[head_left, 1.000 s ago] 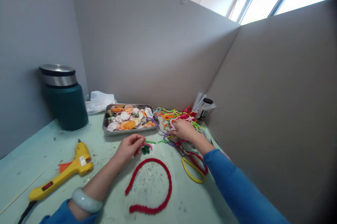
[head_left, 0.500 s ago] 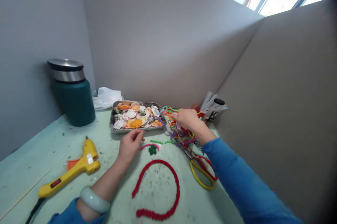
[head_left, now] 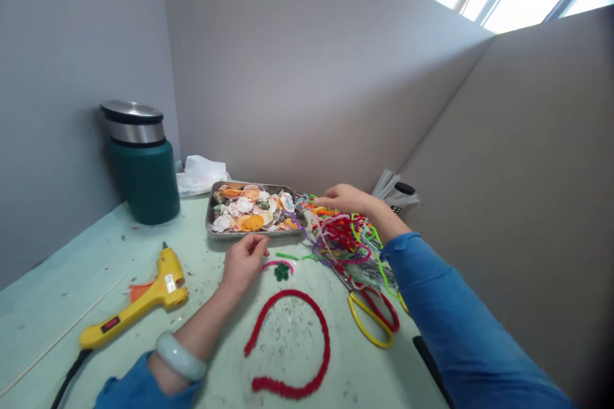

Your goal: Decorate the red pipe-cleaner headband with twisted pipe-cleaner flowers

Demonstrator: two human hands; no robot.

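My left hand (head_left: 244, 262) rests on the table with fingertips curled together; whatever they may hold is hidden. Close by lie a pink curved pipe cleaner (head_left: 286, 264), a small dark green flower shape (head_left: 281, 272) and a short green piece (head_left: 286, 256). Over a tangled pile of colourful pipe cleaners (head_left: 343, 236) is my right hand (head_left: 346, 198), its visible fingers stretched to the left and their undersides out of sight. A thick red fuzzy strip (head_left: 327, 348), bent into an open ring, lies in front. Scissors (head_left: 369, 316) with yellow and red handles sit beside the pile.
A metal tray (head_left: 259, 235) of painted shells stands at the back. On the left are a yellow glue gun (head_left: 139, 311), a thin stick (head_left: 64, 335) and a dark green flask (head_left: 144, 182). White tissue (head_left: 204, 171) and clear sticks (head_left: 386, 184) stand near the partition.
My right hand has lifted and drawn slightly right, uncovering more of the pile. My left hand keeps its place beside the pink piece. The view has shifted a little.
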